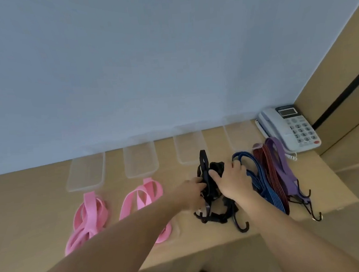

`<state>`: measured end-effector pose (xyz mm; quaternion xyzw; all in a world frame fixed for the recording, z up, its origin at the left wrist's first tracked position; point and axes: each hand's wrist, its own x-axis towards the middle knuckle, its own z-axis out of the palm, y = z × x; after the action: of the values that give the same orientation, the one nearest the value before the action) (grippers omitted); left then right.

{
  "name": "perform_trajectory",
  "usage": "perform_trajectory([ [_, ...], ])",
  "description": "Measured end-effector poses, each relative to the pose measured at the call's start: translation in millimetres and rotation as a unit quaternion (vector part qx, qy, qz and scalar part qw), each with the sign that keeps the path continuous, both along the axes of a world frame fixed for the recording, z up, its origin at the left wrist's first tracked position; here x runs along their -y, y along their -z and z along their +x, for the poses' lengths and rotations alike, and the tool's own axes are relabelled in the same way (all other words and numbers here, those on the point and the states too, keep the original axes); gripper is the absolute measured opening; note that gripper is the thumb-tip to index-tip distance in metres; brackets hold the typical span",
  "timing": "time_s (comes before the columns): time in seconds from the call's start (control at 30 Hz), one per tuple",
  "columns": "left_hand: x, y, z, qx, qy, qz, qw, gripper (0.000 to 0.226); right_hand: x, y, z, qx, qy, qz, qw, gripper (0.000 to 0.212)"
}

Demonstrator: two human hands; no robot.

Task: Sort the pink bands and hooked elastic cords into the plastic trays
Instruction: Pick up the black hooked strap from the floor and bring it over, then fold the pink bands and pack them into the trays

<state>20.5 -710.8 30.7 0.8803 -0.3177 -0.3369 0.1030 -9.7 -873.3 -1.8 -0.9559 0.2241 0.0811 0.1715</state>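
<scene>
The left hand (194,193) and the right hand (234,182) both grasp the black hooked cords (206,174), lying on the surface (188,239) at 6 o'clock from a plastic tray (189,149), and it seems best to gather the loose hooks (243,227) first, away from the blue cords (262,185) at 3 o'clock.

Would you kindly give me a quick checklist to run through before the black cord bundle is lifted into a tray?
1. Grip: ok; the left hand and right hand both hold the black cord bundle.
2. The tray behind the bundle is empty: ok.
3. Bundle free of the blue cord: cannot tell; the right hand covers where they meet.
4. Loose ends gathered: not ok; a hook trails near the front edge of the table.
5. Path clear of the pink bands: ok; they lie apart on the left.
</scene>
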Motion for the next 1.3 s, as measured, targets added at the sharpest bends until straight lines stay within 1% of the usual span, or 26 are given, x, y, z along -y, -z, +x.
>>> perform_trajectory([
  [0.07, 2.1, 1.1, -0.6, 0.011, 0.020, 0.013, 1.000, 0.056, 0.2, 3.1, -0.1, 0.007, -0.021, 0.039, 0.999, 0.078],
  [0.17, 2.0, -4.5, 0.2, 0.012, 0.004, -0.015, 1.000, 0.060, 4.1, 4.4, -1.0, -0.052, -0.062, 0.063, 0.995, 0.074],
  [0.2, 0.8, -8.0, 1.4, 0.017, -0.012, -0.030, 0.999, 0.061, 6.1, 3.4, -1.3, -0.056, -0.060, 0.070, 0.994, 0.072],
  [0.27, -3.4, -15.6, 5.2, 0.037, -0.048, -0.062, 0.996, 0.059, 9.2, -3.1, 0.8, -0.016, -0.039, 0.071, 0.997, 0.067],
  [0.33, -10.4, -20.9, 8.5, 0.055, -0.069, -0.076, 0.993, 0.057, 7.8, -15.0, 6.0, 0.043, -0.029, 0.042, 0.998, 0.061],
  [0.43, -26.2, -26.7, 11.5, 0.078, -0.085, -0.073, 0.991, 0.054, -6.0, -35.1, 17.5, 0.116, -0.071, -0.004, 0.991, 0.053],
  [0.53, -53.6, -34.5, 14.4, 0.097, -0.116, -0.076, 0.985, 0.055, -34.2, -47.7, 29.0, 0.136, -0.127, -0.005, 0.983, 0.052],
  [0.63, -94.3, -42.3, 17.9, 0.117, -0.156, -0.062, 0.979, 0.057, -74.0, -53.0, 34.5, 0.121, -0.188, 0.007, 0.975, 0.054],
  [0.73, -145.0, -48.6, 19.3, 0.138, -0.204, -0.046, 0.968, 0.058, -119.0, -56.6, 34.4, 0.101, -0.240, 0.040, 0.965, 0.054],
  [0.87, -221.9, -53.4, 16.4, 0.149, -0.265, -0.062, 0.951, 0.057, -181.7, -62.7, 33.5, 0.085, -0.287, 0.043, 0.953, 0.052],
  [0.97, -280.0, -51.5, 13.5, 0.151, -0.293, -0.079, 0.941, 0.056, -234.8, -69.4, 33.7, 0.100, -0.299, 0.039, 0.948, 0.051],
  [1.07, -334.1, -43.7, 7.7, 0.122, -0.334, -0.116, 0.928, 0.053, -290.6, -71.9, 30.5, 0.099, -0.317, 0.060, 0.941, 0.050],
  [1.17, -379.5, -28.9, -2.4, 0.078, -0.352, -0.137, 0.922, 0.052, -337.8, -57.8, 17.0, 0.060, -0.339, 0.091, 0.934, 0.044],
  [1.3, -416.5, -7.2, -19.0, 0.044, -0.338, -0.129, 0.931, 0.053, -373.2, -27.2, -4.5, -0.012, -0.307, 0.053, 0.950, 0.031],
])
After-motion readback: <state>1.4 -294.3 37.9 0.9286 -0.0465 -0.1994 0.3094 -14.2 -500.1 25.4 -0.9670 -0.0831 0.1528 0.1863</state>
